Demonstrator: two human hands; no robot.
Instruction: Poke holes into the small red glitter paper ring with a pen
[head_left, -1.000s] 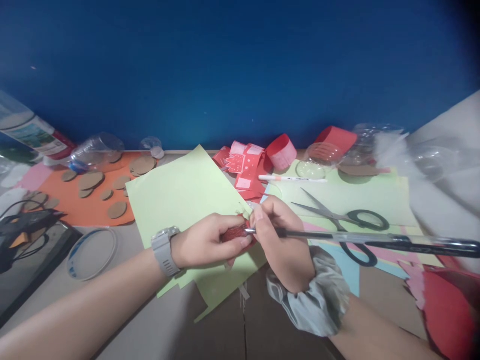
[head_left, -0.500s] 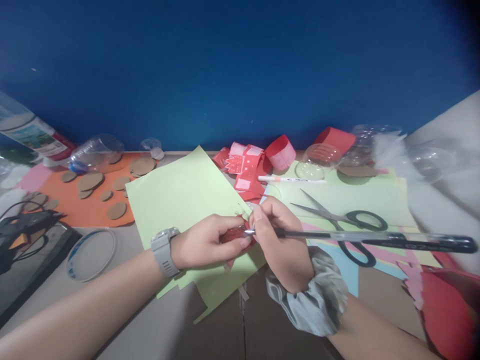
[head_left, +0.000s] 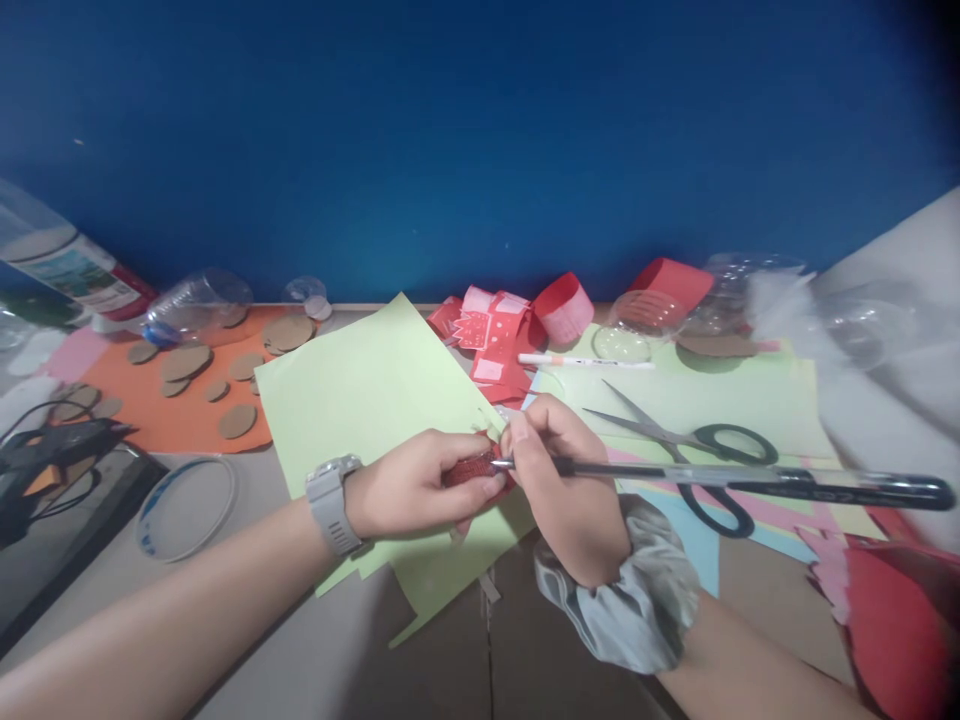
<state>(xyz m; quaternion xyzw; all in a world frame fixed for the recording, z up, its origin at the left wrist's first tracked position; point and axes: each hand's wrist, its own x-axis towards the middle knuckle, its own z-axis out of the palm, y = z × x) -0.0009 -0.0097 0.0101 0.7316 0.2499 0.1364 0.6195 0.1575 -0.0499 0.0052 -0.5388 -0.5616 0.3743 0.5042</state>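
My left hand (head_left: 427, 485), with a grey watch (head_left: 334, 505) on its wrist, is closed around a small dark-red patterned piece (head_left: 471, 468), mostly covered by the fingers. Close against it, my right hand (head_left: 566, 480) holds a black pen (head_left: 750, 478) crosswise; the metal tip points left, beside the red piece. The right thumb and forefinger also pinch at a small light-green strip (head_left: 495, 425) by the red piece. Whether the strip is joined to it, I cannot tell. Beneath both hands lie light-green paper sheets (head_left: 367, 370). A grey scrunchie (head_left: 630, 590) circles my right wrist.
Black-handled scissors (head_left: 679, 440) lie partly open at right, behind the pen. Red paper shapes (head_left: 502, 335) and a white marker (head_left: 581, 360) are further back. Cardboard discs (head_left: 238, 421) rest on orange paper (head_left: 202, 435) at left, near a roll of clear tape (head_left: 186, 508) and plastic bottles (head_left: 199, 300).
Both hands keep their hold on the red piece, strip and pen with hardly any movement. The whole view has shifted very slightly.
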